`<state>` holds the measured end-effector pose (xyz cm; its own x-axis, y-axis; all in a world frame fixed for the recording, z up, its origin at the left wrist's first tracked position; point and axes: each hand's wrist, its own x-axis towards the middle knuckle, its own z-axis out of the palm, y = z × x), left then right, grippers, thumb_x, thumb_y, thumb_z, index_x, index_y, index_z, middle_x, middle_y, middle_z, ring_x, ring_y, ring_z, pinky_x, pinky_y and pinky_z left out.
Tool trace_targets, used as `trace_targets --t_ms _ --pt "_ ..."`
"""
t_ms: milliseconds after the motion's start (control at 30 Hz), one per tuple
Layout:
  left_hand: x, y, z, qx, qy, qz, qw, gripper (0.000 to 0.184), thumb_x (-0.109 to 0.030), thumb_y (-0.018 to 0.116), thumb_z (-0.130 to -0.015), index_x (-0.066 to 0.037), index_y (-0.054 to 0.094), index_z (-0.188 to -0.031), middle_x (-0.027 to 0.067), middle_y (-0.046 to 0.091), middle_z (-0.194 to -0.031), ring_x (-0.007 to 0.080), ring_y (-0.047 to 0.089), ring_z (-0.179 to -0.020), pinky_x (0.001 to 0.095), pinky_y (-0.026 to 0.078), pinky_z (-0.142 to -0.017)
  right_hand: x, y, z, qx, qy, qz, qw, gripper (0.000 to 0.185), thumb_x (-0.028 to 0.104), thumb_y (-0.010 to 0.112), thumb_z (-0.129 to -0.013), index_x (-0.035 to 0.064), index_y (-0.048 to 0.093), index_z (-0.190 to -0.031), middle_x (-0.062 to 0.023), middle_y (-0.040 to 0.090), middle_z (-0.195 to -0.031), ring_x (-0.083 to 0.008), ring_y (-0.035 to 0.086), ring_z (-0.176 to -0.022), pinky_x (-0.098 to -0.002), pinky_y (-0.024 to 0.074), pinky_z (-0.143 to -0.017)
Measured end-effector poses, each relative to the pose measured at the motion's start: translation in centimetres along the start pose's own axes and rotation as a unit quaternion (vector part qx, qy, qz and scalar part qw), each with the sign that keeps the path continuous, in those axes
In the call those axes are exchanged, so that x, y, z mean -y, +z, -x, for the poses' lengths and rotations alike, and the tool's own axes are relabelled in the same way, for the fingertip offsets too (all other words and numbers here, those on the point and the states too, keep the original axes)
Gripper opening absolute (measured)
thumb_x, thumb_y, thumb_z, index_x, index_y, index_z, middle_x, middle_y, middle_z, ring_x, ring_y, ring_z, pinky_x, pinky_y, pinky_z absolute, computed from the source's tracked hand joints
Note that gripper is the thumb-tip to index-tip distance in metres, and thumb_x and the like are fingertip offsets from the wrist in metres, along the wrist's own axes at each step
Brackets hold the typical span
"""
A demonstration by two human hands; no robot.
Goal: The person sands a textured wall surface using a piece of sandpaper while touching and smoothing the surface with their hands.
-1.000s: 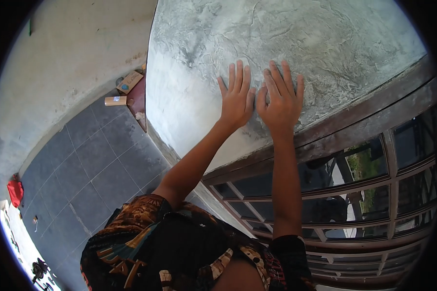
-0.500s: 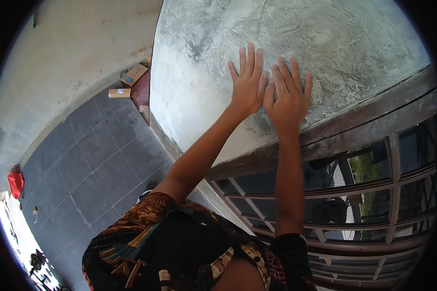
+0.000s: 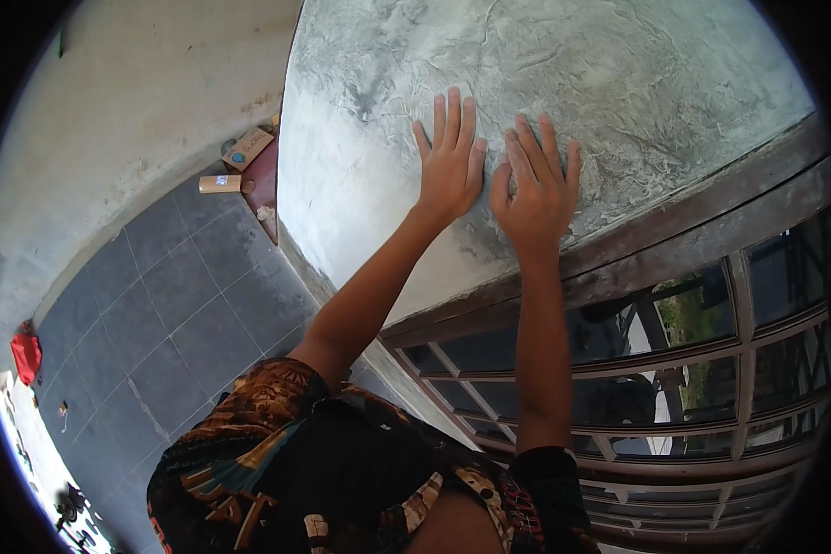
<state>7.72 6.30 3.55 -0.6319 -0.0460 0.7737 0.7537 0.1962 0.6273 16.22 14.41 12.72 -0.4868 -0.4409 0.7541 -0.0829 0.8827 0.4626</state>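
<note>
A pale grey-green sheet with a wrinkled, rough-looking surface [image 3: 360,203] fills the upper middle of the head view; it looks like a plastered wall. My left hand [image 3: 450,171] lies flat on it with the fingers spread and pointing up. To its right, my right hand [image 3: 537,189] also rests flat against the surface, its fingers apart. A small gap separates the two hands. Neither hand holds anything.
Below the surface runs a dark wooden beam [image 3: 692,212], with a paned window [image 3: 656,388] under it. At the left are dark floor tiles [image 3: 194,286], a cardboard box [image 3: 248,148], a tan block-shaped item [image 3: 220,184] and a red bag-like object [image 3: 26,356].
My left hand has slid a little to the left, away from my right hand, widening the gap. The view has shifted slightly.
</note>
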Motion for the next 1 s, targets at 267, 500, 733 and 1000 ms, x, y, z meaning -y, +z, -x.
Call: trace_targets --t_ms 267,500,733,1000 --pt "1.3 -1.5 -3.0 0.018 -0.052 -0.018 0.998 0.062 -0.026 0.031 -0.105 0.003 0.014 -0.157 0.0242 0.004 -0.166 0.0437 0.000 -0.153 0.0662 -0.003 -0.116 0.3 0.1 0.0 -0.008 0.003 0.001 1.000 0.027 0.015 0.062 -0.084 0.0063 0.074 -0.107 -0.0038 0.067 -0.130 -0.0233 0.052 -0.134 -0.0516 0.0327 -0.113" --pt "2.3 0.1 4.7 0.101 -0.089 -0.054 0.989 0.062 -0.028 0.029 -0.106 0.002 0.012 -0.158 0.0230 0.002 -0.166 0.0427 -0.001 -0.153 0.0658 -0.003 -0.116 0.0 0.5 -0.5 -0.020 0.000 0.001 1.000 0.026 0.014 0.062 -0.085 0.0067 0.074 -0.107 -0.0040 0.067 -0.129 -0.0233 0.053 -0.133 -0.0516 0.0330 -0.113" --pt "2.4 0.0 3.7 0.027 -0.067 0.014 0.997 0.061 -0.026 0.035 -0.105 0.001 0.017 -0.157 0.0241 0.006 -0.165 0.0453 0.002 -0.152 0.0683 -0.002 -0.115 0.2 0.3 -0.1 -0.022 0.002 -0.004 1.000 0.026 0.014 0.062 -0.084 0.0064 0.074 -0.106 -0.0041 0.068 -0.128 -0.0237 0.053 -0.134 -0.0517 0.0332 -0.113" --pt "1.6 -1.0 -2.9 0.005 -0.068 -0.008 0.998 0.063 -0.030 0.028 -0.107 0.003 0.011 -0.158 0.0236 0.001 -0.166 0.0439 -0.004 -0.152 0.0650 -0.003 -0.116 0.3 0.3 0.1 -0.016 0.004 0.000 1.000 0.027 0.014 0.063 -0.084 0.0072 0.074 -0.107 -0.0035 0.067 -0.129 -0.0227 0.053 -0.134 -0.0507 0.0327 -0.114"
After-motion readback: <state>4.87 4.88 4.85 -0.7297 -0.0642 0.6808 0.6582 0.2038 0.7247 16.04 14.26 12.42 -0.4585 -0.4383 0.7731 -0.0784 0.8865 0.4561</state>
